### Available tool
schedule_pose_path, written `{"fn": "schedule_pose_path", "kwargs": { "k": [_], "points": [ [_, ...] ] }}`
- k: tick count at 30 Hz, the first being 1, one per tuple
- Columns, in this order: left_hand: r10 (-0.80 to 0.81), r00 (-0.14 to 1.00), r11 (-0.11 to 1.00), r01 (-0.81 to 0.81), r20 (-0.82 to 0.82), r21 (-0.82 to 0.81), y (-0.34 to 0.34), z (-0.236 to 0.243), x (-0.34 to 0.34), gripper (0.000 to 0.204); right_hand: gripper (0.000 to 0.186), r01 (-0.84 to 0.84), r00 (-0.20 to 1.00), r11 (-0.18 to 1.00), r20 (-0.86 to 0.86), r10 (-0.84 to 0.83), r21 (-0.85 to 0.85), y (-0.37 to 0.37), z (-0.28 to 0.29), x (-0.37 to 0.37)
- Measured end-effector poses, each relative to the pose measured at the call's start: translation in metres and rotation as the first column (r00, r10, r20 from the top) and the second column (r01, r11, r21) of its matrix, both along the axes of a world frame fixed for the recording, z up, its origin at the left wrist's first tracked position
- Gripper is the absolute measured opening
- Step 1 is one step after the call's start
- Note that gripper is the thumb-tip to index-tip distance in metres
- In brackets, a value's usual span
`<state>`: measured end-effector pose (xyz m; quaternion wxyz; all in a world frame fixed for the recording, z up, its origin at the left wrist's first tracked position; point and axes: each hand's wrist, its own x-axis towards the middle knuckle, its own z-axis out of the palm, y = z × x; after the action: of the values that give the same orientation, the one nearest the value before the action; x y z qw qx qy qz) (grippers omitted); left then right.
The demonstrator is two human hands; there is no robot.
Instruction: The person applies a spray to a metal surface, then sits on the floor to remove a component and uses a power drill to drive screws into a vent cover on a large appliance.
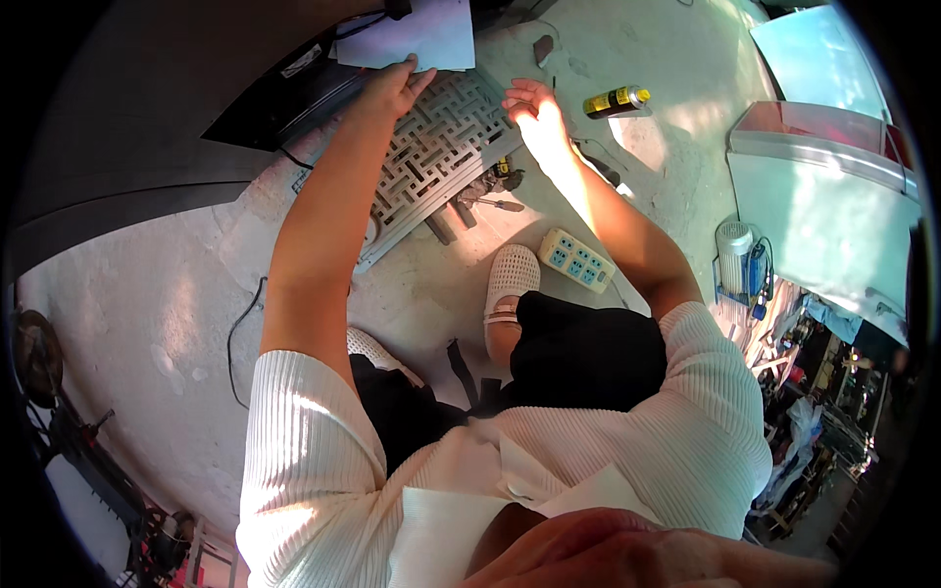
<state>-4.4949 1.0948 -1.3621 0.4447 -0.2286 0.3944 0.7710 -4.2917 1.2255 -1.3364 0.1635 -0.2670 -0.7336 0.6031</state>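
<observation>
My left hand (395, 90) reaches forward to the near edge of a pale lilac sheet (417, 37). Its fingers are apart, one of them overlapping the sheet's edge. Beneath that hand a grey lattice panel (431, 147) with a woven cut-out pattern lies low over the floor. My right hand (532, 103) hovers by the panel's right side, fingers loosely bent and apart, with nothing visible in it. Farther right lies a black and yellow spray can (616, 101) on its side. Whatever is under the sheet is hidden.
A large dark body (118, 108) with a curved lower edge fills the upper left. Tools (490, 196) lie beside the panel. A cream power strip (578, 260) sits near my shoe (512, 284). At right stand a motor (733, 245), a pale cabinet (823, 206) and clutter.
</observation>
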Motion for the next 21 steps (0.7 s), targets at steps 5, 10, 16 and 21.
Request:
{"fn": "schedule_pose_path", "kwargs": {
  "k": [5,10,16,21],
  "points": [
    [-0.031,0.998,1.0,0.031,-0.051,0.003,-0.004,0.004,-0.004,0.02,0.045,0.665,0.741,0.663,-0.198,-0.641,0.344,0.066,-0.015,0.09],
    [-0.057,0.996,0.998,0.059,-0.072,0.037,-0.004,-0.002,-0.006,0.02,0.09,0.704,0.667,0.534,-0.176,-0.724,0.468,0.118,-0.022,0.106],
    [-0.066,0.995,0.998,0.066,-0.073,0.008,-0.008,-0.009,-0.009,0.018,0.1,0.635,0.589,0.343,-0.145,-0.795,0.692,0.128,-0.006,0.071],
    [-0.084,0.996,0.995,0.086,-0.041,0.041,-0.01,-0.017,-0.016,0.018,0.095,0.693,0.448,0.39,0.061,-0.892,0.606,0.14,0.0,0.043]
  ]
}}
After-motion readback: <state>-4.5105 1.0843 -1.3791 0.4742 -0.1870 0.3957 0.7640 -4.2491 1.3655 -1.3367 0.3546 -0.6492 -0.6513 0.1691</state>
